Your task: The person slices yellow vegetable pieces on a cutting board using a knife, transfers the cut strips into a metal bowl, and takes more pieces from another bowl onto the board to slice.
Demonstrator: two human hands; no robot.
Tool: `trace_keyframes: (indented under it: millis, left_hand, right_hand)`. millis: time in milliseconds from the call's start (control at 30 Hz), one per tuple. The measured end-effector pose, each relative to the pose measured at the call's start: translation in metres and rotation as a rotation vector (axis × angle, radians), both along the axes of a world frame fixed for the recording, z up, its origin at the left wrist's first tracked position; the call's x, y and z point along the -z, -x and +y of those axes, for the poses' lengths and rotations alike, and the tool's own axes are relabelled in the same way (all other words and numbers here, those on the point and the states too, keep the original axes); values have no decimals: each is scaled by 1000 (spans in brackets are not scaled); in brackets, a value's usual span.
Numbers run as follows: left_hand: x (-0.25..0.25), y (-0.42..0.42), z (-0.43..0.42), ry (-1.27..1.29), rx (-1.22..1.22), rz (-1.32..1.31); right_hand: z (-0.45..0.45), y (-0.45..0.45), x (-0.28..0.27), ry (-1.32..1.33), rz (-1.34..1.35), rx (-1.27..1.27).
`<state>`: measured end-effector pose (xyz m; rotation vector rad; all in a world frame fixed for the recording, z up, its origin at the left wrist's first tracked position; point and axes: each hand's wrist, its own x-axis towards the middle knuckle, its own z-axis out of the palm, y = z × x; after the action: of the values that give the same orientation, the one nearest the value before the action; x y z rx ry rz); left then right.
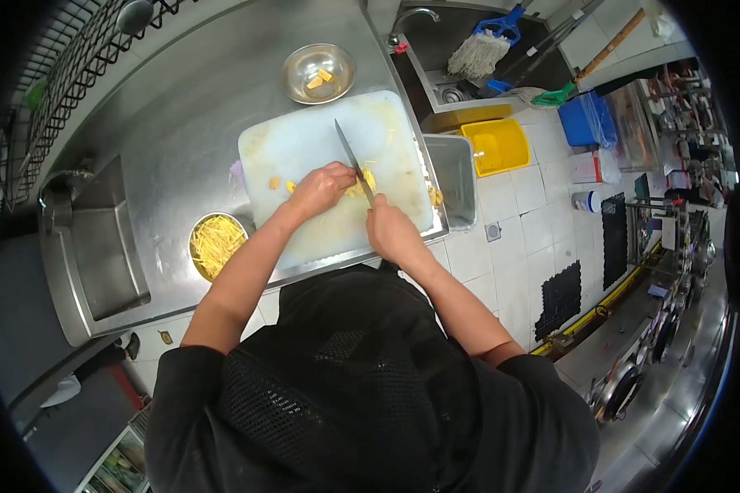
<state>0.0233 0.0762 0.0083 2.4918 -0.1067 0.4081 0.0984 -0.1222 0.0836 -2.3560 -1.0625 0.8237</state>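
My right hand (392, 230) is closed round the handle of a knife (349, 154), whose blade points away from me over the white cutting board (296, 148). Thin yellow strips (370, 177) lie right of the blade. Against the blade's left side, my left hand (324, 187) has its fingers curled together over yellow food that they mostly hide. Small yellow pieces (290, 186) rest on the board left of that hand. A metal bowl (298, 72) behind the board holds a few yellow chunks (315, 82). Yellow shreds (216, 245) fill a round container at the front left.
A metal sink (111, 238) is set into the counter at the left. Beside the board's right edge stands a grey bin (454, 177), with a yellow tub (495, 148) beyond it. Mops (478, 54) stand in the back basin.
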Motion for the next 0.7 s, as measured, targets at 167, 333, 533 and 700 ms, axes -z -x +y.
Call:
trace_keyframes:
  millis: [167, 333, 533, 700]
  left_hand:
    - [2, 1, 1, -7, 13, 9]
    - [0, -1, 2, -4, 11, -8]
    - [-3, 1, -2, 50, -40, -6]
    - [-2, 11, -4, 52, -90, 0]
  right_hand:
    - [19, -14, 20, -109, -24, 22]
    - [9, 2, 9, 22, -26, 11]
    - [23, -20, -2, -45, -25, 7]
    - [-6, -3, -37, 108, 11, -89]
